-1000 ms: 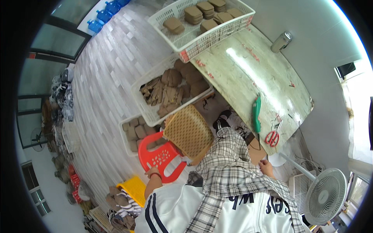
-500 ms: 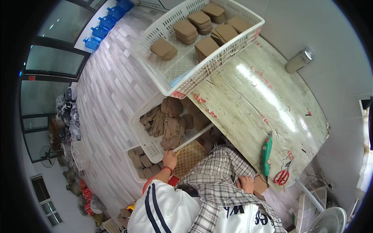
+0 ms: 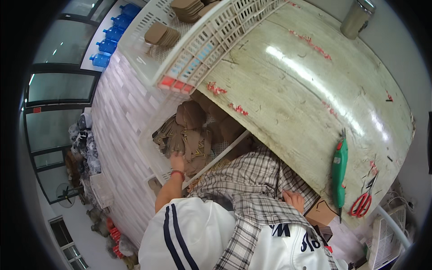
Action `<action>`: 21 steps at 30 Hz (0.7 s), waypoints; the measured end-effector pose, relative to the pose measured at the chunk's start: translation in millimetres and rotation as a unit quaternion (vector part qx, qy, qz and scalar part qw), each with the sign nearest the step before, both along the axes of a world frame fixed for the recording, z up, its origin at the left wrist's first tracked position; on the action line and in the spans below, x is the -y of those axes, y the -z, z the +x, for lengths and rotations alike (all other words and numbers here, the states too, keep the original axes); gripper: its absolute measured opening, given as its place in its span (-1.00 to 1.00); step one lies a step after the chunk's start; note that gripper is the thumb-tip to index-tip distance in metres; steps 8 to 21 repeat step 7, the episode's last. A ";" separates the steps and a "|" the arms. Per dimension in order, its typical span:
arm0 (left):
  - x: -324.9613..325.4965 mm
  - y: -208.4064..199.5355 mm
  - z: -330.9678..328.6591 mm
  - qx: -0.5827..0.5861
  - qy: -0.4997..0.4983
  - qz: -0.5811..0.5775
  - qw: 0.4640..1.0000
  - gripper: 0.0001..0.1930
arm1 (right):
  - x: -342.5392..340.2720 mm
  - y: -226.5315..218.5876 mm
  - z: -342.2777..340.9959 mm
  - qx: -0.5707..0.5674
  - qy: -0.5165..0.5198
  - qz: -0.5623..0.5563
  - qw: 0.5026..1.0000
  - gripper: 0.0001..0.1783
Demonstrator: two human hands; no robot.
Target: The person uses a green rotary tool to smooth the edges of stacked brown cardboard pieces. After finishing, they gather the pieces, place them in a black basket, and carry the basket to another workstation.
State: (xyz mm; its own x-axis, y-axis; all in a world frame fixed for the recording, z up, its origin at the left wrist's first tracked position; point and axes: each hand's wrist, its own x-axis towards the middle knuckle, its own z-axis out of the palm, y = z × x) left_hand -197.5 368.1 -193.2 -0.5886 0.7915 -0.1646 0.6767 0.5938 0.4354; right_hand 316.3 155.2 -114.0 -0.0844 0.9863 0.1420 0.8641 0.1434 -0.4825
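Observation:
My left hand reaches down into the low white plastic basket and touches the brown cut pieces heaped there. Its fingertips blur into the heap, so their grip cannot be made out. Some of these pieces are rounded pads, others narrow strips with gold-coloured V-shaped marks. On the plaid cloth over my lap rests my right hand, holding nothing, its fingers laid out loosely.
A table spans the right, bearing a green hand-held tool, red-handled scissors and a metal flask. Beyond the low basket, a large white crate holds stacked brown pads. Blue water bottles line the far wall.
My left hand has moved from the basket's near rim onto the brown pieces inside. The view has shifted, so the crate sits higher in it. My right hand stays on my lap.

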 end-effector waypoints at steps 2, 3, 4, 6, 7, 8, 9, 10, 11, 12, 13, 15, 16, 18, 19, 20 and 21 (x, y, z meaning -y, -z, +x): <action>9.3 10.4 -32.1 0.062 -0.090 0.051 0.993 -0.60 | 9.2 16.2 -12.7 0.014 -0.001 0.036 0.999 -0.58; 15.3 23.1 -46.9 0.098 -0.134 0.074 0.983 -0.60 | 13.2 16.6 -15.2 0.002 -0.001 -0.102 0.995 -0.59; 18.4 31.8 -47.6 0.089 -0.117 0.053 0.988 -0.55 | 16.0 18.3 -21.0 0.006 0.034 -0.056 0.998 -0.58; 11.8 52.2 -50.3 0.072 -0.087 0.008 0.994 -0.45 | 19.0 17.6 -31.4 0.020 0.097 0.033 0.995 -0.57; 30.0 67.3 -104.4 0.050 -0.062 0.017 0.997 -0.41 | 22.3 9.8 -40.1 -0.016 0.089 0.033 0.995 -0.51; 30.0 67.3 -104.4 0.050 -0.062 0.017 0.997 -0.41 | 22.3 9.8 -40.1 -0.016 0.089 0.033 0.995 -0.51; 30.0 67.3 -104.4 0.050 -0.062 0.017 0.997 -0.41 | 22.3 9.8 -40.1 -0.016 0.089 0.033 0.995 -0.51; 30.0 67.3 -104.4 0.050 -0.062 0.017 0.997 -0.41 | 22.3 9.8 -40.1 -0.016 0.089 0.033 0.995 -0.51; 30.0 67.3 -104.4 0.050 -0.062 0.017 0.997 -0.41 | 22.3 9.8 -40.1 -0.016 0.089 0.033 0.995 -0.51; 30.0 67.3 -104.4 0.050 -0.062 0.017 0.997 -0.41 | 22.3 9.8 -40.1 -0.016 0.089 0.033 0.995 -0.51; 30.0 67.3 -104.4 0.050 -0.062 0.017 0.997 -0.41 | 22.3 9.8 -40.1 -0.016 0.089 0.033 0.995 -0.51; 30.0 67.3 -104.4 0.050 -0.062 0.017 0.997 -0.41 | 22.3 9.8 -40.1 -0.016 0.089 0.033 0.995 -0.51; 30.0 67.3 -104.4 0.050 -0.062 0.017 0.997 -0.41 | 22.3 9.8 -40.1 -0.016 0.089 0.033 0.995 -0.51; 30.0 67.3 -104.4 0.050 -0.062 0.017 0.997 -0.41 | 22.3 9.8 -40.1 -0.016 0.089 0.033 0.995 -0.51; 30.0 67.3 -104.4 0.050 -0.062 0.017 0.997 -0.41 | 22.3 9.8 -40.1 -0.016 0.089 0.033 0.995 -0.51; 30.0 67.3 -104.4 0.050 -0.062 0.017 0.997 -0.41 | 22.3 9.8 -40.1 -0.016 0.089 0.033 0.995 -0.51; 30.0 67.3 -104.4 0.050 -0.062 0.017 0.997 -0.41 | 22.3 9.8 -40.1 -0.016 0.089 0.033 0.995 -0.51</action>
